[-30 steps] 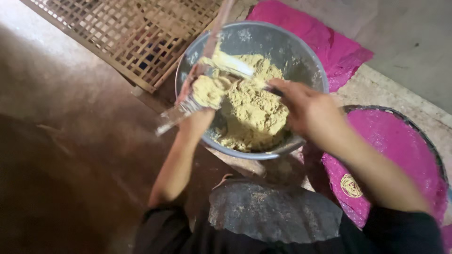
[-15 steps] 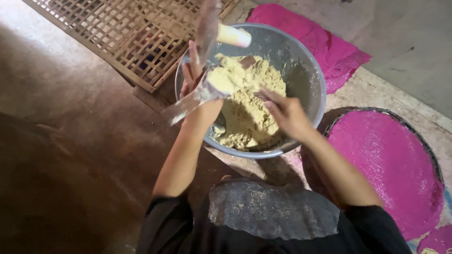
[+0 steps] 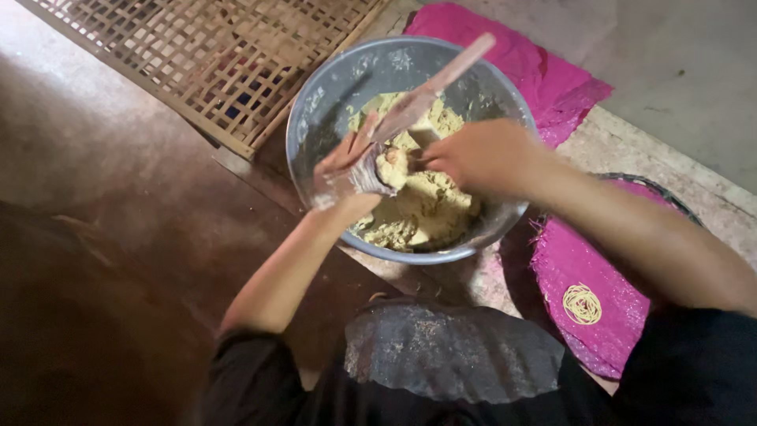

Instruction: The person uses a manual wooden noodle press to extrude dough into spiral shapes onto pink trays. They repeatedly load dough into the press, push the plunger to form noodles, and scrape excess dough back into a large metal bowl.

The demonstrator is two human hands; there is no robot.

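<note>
At the bottom centre of the frame lies a grey, dusty scalloped metal plate (image 3: 453,355), just below the person's dark sleeves. To its right, a round tray covered in pink cloth (image 3: 587,272) carries a small coil of yellow strands (image 3: 582,304). Above these, in the middle of the frame, sits a metal bowl (image 3: 331,87) holding yellowish dough (image 3: 422,209). The left hand (image 3: 347,170) is closed around a clear, dough-smeared tool (image 3: 410,106) whose long handle slants toward the upper right over the bowl. The right hand (image 3: 481,158) is curled, fingers pressed into dough at the tool's lower end. Farther off, a woven bamboo lattice (image 3: 213,55) fills the upper left, and another pink cloth (image 3: 536,63) lies at the upper right.
</note>
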